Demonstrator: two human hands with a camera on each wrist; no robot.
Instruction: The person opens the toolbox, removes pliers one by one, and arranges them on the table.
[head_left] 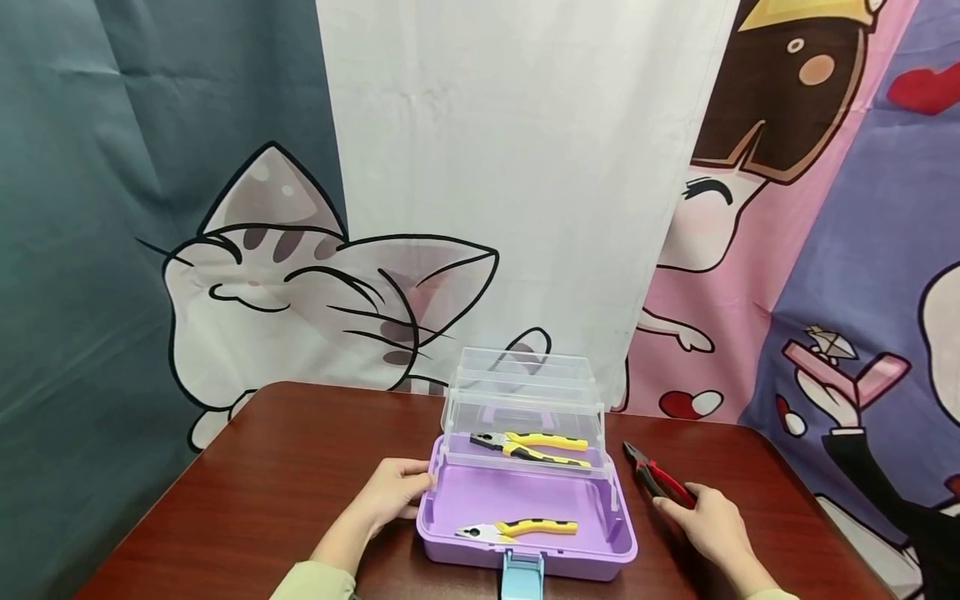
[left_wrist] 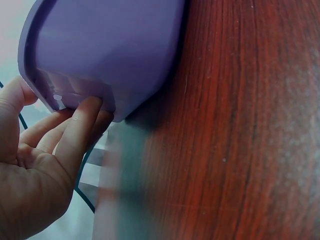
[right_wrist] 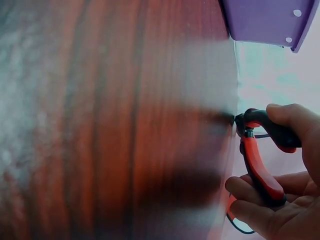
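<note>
A purple toolbox (head_left: 525,562) with its clear lid (head_left: 525,379) raised sits on the table. My left hand (head_left: 390,493) grips its left rim; in the left wrist view the thumb is at the rim and the fingers (left_wrist: 82,125) lie against the side wall. Right of the box, my right hand (head_left: 708,521) holds red-and-black pliers (head_left: 656,479) by the handles, jaws pointing away from me. The right wrist view shows the handles (right_wrist: 260,170) spread between thumb and fingers. Yellow-handled pliers (head_left: 536,527) lie in the front of the box.
Another pair of yellow-and-black pliers (head_left: 547,439) is at the back of the box, seen by the clear tray parts. A light blue latch (head_left: 522,575) hangs at the box front. Beyond the brown table (head_left: 300,442) hangs a printed curtain (head_left: 525,167).
</note>
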